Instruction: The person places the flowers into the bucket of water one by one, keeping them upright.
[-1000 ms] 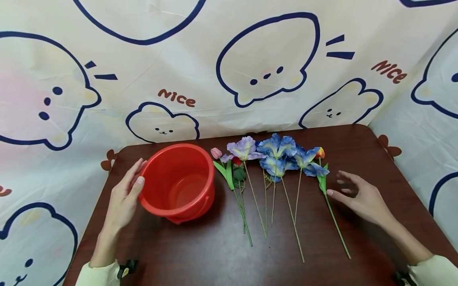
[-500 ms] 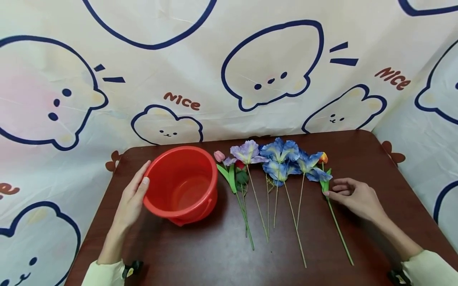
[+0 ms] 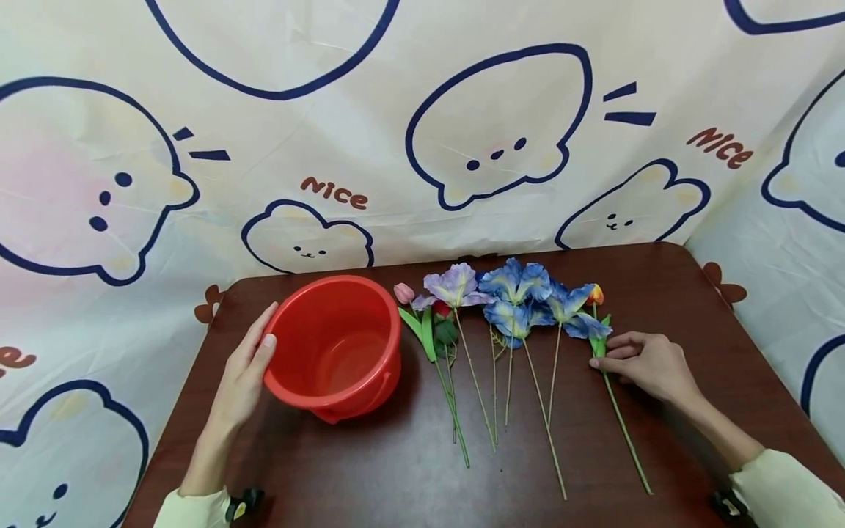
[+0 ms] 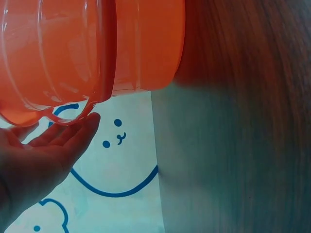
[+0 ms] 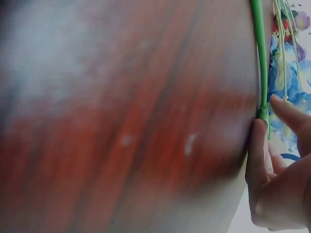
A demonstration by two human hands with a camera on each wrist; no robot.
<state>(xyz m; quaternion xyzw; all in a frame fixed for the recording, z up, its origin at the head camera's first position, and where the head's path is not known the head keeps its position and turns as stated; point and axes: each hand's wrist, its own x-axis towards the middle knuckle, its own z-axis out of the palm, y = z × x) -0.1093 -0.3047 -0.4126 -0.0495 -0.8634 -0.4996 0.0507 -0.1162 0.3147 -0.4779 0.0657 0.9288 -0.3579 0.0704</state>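
A red plastic bucket point(image 3: 333, 345) stands on the left of the table, its inside bare. My left hand point(image 3: 239, 381) rests against its outer left side, thumb near the rim; the left wrist view shows nearly straight fingers point(image 4: 77, 138) under the bucket's handle. At the right end of a row of artificial flowers lies an orange tulip point(image 3: 595, 295) with green leaves and a long stem point(image 5: 261, 58). My right hand point(image 3: 650, 367) pinches this tulip just below its leaves, between thumb and fingers. The tulip lies along the tabletop.
Between bucket and tulip lie several blue irises point(image 3: 516, 282), a lilac iris point(image 3: 455, 284), a pink tulip point(image 3: 404, 293) and a partly covered red flower point(image 3: 441, 309). Their stems point toward me on the dark brown table point(image 3: 370, 477). A printed cloth point(image 3: 389, 220) hangs behind.
My right hand has moved left to the orange tulip, and its fingers have closed round the stem. The left hand stays at the bucket. The head view has shifted slightly.
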